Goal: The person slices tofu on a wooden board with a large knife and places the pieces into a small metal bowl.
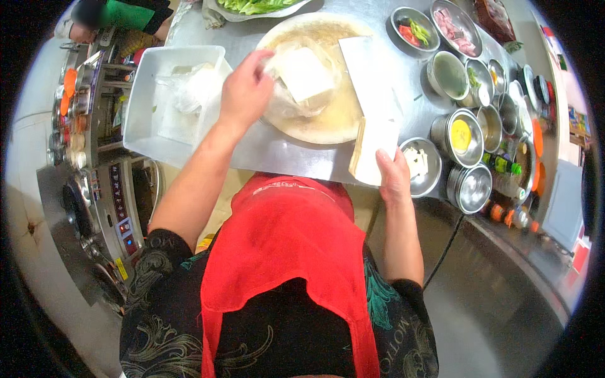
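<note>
My left hand pinches the near-left edge of a clear plastic bag. A white square block, perhaps tofu, shows in the bag on a round wooden chopping block. My right hand grips the corner of a pale slab with a tan edge at the table's front edge. Glare hides what the slab is. Beyond it, a bright flat blade-like piece overlaps the chopping block's right side. A steel bowl of white pieces stands beside my right hand.
A translucent plastic bin with a bag inside stands left. On the right are steel bowls with red and green vegetables, sliced meat and yellow liquid, plus stacked bowls. Leafy greens lie at the far edge. A person is upper left.
</note>
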{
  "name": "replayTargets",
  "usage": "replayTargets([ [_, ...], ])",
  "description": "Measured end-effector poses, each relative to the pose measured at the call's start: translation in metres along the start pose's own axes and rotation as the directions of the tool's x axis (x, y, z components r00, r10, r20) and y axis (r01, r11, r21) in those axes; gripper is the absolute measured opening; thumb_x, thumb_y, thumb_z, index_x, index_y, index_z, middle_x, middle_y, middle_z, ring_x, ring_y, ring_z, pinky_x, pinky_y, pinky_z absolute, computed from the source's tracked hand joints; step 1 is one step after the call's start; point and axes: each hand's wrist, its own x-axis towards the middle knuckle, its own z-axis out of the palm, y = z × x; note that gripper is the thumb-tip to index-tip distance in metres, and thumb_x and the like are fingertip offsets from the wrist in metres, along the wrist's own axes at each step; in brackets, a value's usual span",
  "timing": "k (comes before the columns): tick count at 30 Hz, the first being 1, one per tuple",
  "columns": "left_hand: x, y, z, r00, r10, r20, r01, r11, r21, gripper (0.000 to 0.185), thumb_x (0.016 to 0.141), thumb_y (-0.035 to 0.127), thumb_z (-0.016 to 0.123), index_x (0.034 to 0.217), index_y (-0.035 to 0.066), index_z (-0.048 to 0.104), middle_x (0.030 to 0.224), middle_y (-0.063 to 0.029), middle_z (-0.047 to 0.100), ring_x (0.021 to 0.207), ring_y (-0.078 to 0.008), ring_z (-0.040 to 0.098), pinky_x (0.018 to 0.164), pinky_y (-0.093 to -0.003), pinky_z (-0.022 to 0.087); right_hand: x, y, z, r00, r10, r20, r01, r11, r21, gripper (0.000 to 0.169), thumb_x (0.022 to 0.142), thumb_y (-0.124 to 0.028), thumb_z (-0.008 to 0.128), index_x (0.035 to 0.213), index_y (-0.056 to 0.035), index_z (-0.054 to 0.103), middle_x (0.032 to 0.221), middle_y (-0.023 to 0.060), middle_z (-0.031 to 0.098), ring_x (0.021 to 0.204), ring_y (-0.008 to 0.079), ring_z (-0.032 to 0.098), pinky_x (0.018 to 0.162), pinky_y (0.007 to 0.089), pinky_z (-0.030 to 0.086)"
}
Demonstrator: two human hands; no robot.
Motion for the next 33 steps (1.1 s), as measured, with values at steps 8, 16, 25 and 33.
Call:
replayTargets([
  [8,0.079,0.046,0.106,0.7,0.099,0.707,-0.667,0.444,0.598,0.043,0.09,0.027,0.059,0.128,0.008,0.062,0.115,-0.0199,0.067,0.111,-0.0363,0.062,0.096,-0.0447,0.048,-0.017,0.003,-0.004,0.999,-0.015,0.048,0.013,0.999,0.032,0.054,0.087,-0.013,0.069,0.135,0.0046,0.05,0.12,0.0101,0.064,0.107,0.0181,0.062,0.096,0.0329,0.049],
  [16,0.094,0.01,0.125,0.659,0.165,0.734,-0.242,0.97,0.0,0.021,0.094,0.019,0.057,0.109,0.006,0.065,0.095,-0.0077,0.067,0.086,-0.0211,0.065,0.076,-0.0356,0.052,-0.034,0.01,-0.012,0.999,-0.039,-0.037,0.041,0.998,0.05,0.05,0.088,-0.011,0.068,0.132,0.005,0.051,0.118,0.0093,0.064,0.104,0.0176,0.063,0.093,0.0327,0.05],
  [25,0.071,-0.002,-0.061,0.933,0.279,0.226,0.051,0.52,-0.853,0.017,0.097,0.024,0.063,0.103,0.009,0.058,0.085,0.0027,0.057,0.075,-0.0081,0.054,0.076,-0.026,0.05,-0.025,0.012,0.003,0.988,-0.01,-0.152,0.001,0.998,-0.061,0.048,0.09,-0.01,0.067,0.133,0.0047,0.052,0.12,0.0103,0.063,0.107,0.0172,0.062,0.094,0.0322,0.049],
  [33,0.004,0.019,-0.266,0.982,0.186,0.038,-0.089,0.626,-0.775,0.021,0.1,0.02,0.055,0.083,0.017,0.043,0.065,0.0027,0.041,0.053,-0.0113,0.043,0.058,-0.0297,0.044,0.037,0.02,0.065,1.0,-0.009,-0.014,0.006,0.982,-0.189,0.045,0.092,-0.012,0.067,0.133,0.0033,0.054,0.12,0.0093,0.065,0.103,0.0178,0.063,0.09,0.0316,0.05],
])
